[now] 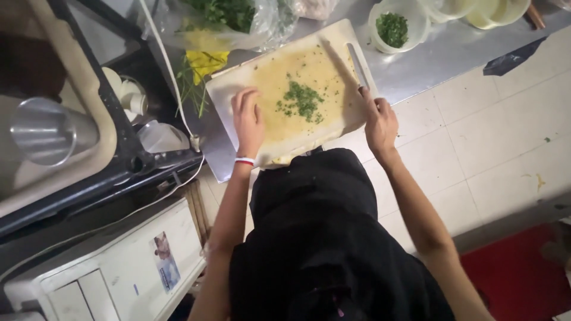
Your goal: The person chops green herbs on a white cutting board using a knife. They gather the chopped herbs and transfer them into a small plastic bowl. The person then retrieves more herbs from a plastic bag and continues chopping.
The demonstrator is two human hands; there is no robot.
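Both hands are at the cutting board [333, 59] in the head view. Our left hand [248, 119] lies flat, palm down, on the board's left part, fingers stretched out and close together, pressing on the yellow-stained surface; a white and red band [244, 160] circles that wrist. Our right hand [380, 122] is closed around the handle of a knife [340, 64] at the board's right edge, and the long blade runs from the hand up across the board toward its far end. Between our hands sits a small heap of chopped green herbs [302, 100], near the middle of the board and just left of the blade. We see the board resting on a steel counter [428, 62], its near edge close to our dark clothing. Beyond the board's far right corner stands a pale round tub [397, 25] with more chopped greens inside. To the far left of the board lies a clear plastic bag [223, 21] of leafy herbs, with loose green stalks [191, 89] beside it.
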